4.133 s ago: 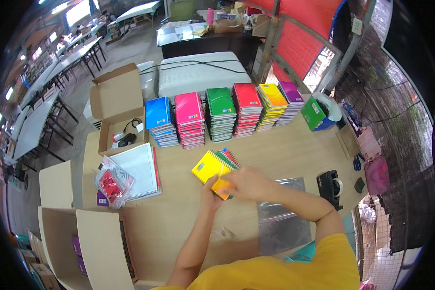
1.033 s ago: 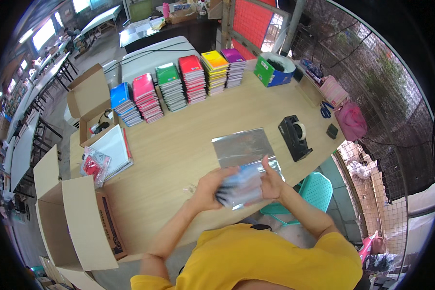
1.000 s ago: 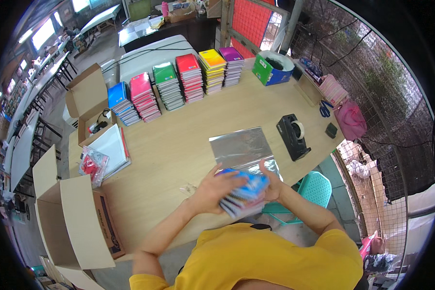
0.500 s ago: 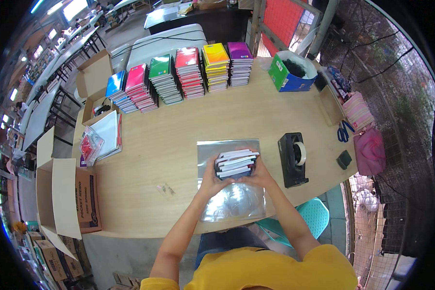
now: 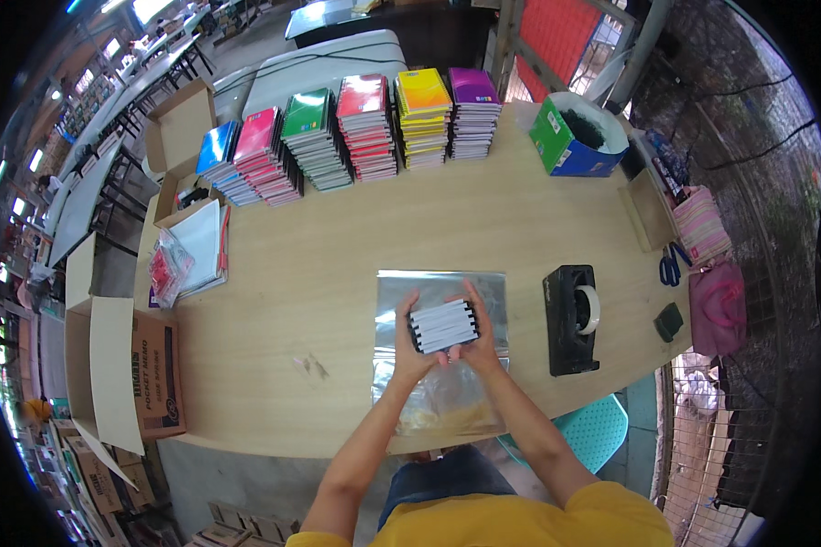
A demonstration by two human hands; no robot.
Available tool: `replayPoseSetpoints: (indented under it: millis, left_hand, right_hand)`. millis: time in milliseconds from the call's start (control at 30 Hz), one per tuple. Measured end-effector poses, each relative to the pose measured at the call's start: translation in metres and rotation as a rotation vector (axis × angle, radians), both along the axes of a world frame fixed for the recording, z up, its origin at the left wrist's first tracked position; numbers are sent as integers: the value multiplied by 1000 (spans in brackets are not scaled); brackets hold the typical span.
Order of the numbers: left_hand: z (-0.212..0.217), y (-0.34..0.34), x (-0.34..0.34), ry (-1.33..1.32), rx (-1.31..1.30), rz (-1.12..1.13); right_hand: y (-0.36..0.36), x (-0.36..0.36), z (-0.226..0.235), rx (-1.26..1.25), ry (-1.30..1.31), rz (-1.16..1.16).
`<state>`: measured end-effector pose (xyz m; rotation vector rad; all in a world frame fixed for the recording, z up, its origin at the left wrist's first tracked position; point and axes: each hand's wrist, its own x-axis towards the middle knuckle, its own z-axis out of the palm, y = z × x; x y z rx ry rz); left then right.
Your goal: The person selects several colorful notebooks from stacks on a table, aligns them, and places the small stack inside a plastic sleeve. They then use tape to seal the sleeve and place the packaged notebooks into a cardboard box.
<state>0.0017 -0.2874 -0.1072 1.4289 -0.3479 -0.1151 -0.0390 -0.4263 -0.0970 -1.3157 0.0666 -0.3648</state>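
Between my two hands is a small stack of pocket notebooks [image 5: 443, 326], its white page edges turned up toward me and black spiral bindings along the sides. My left hand [image 5: 412, 345] presses on the stack's left side, and my right hand [image 5: 480, 334] grips its right side, fingers stretched along it. Both thumbs come together at the near edge. Beneath the hands lies a clear plastic sheet or bag [image 5: 440, 401], flat and shiny on the table. The notebooks' covers are mostly hidden.
A black tape dispenser [image 5: 561, 319] stands to the right on the table [image 5: 274, 374]. Colourful notebook stacks [image 5: 367, 137] line the far side. An open carton [image 5: 160, 374] is at left; a green-blue box [image 5: 566, 150], scissors [image 5: 671, 264] and a pink pouch [image 5: 716, 310] are at right.
The notebooks, fanned unevenly before, are now squared into a more even block between my hands. The view has shifted slightly.
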Motion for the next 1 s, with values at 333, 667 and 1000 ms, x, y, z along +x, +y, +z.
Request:
replayPoseSetpoints:
  millis: [333,667,1000]
  left_hand:
    - [3,1,8,-41,139,37]
    - [-8,5,14,58,124,-39]
    - [26,93,12,-256,681,28]
  right_hand:
    - [3,4,-12,-116,11,-127]
    - [11,7,-30,3,32,-182]
    - [-35,16,59,-392,301,221]
